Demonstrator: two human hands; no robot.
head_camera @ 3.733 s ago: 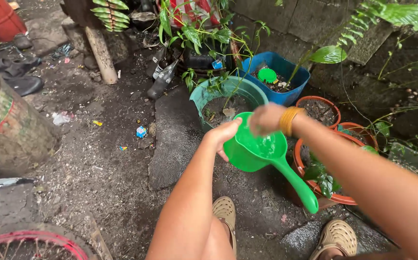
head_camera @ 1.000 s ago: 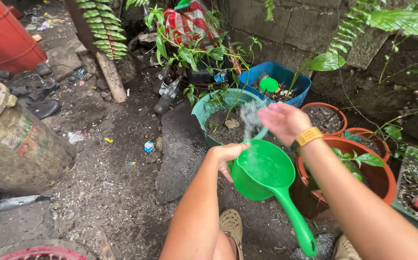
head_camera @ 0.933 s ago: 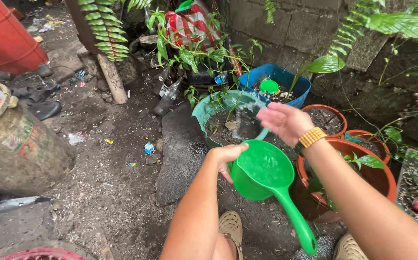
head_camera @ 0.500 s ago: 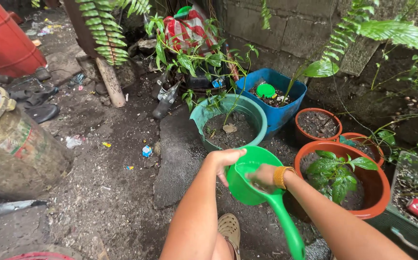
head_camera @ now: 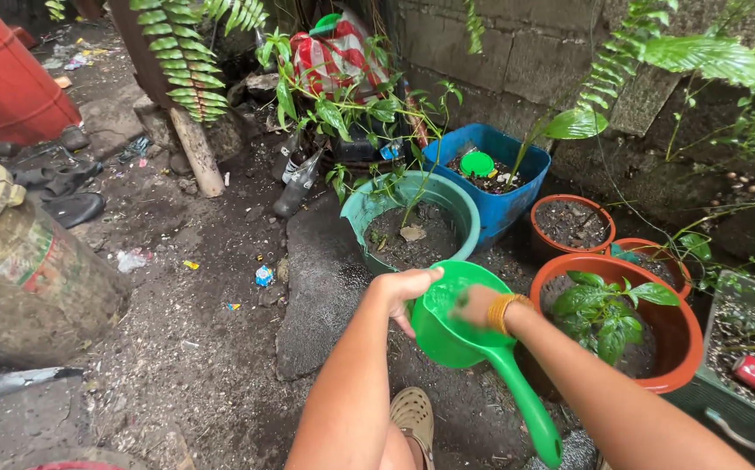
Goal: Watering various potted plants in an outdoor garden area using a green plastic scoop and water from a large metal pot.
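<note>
A rusty drum (head_camera: 20,278) lies on its side on the dirt, well to the left of the fingers. Beyond the fingertips stands a teal pot (head_camera: 412,218) of soil, with a blue tub (head_camera: 503,178) behind it. Just right of the fingers sits a large orange pot (head_camera: 664,335) holding a leafy green plant (head_camera: 604,313); a smaller orange pot (head_camera: 573,222) of bare soil stands farther off. A bright green dipper (head_camera: 460,335) hangs over the ground between the person's hands, its long handle running down toward the lower edge. The left hand (head_camera: 405,292) grips the dipper's rim, fingers curled over the edge. The right hand (head_camera: 473,306) reaches down inside the bowl, blurred, so how far its fingers are spread cannot be told; a yellow beaded bracelet (head_camera: 503,312) circles that wrist. Below, a tan clog (head_camera: 410,416) covers one foot.
</note>
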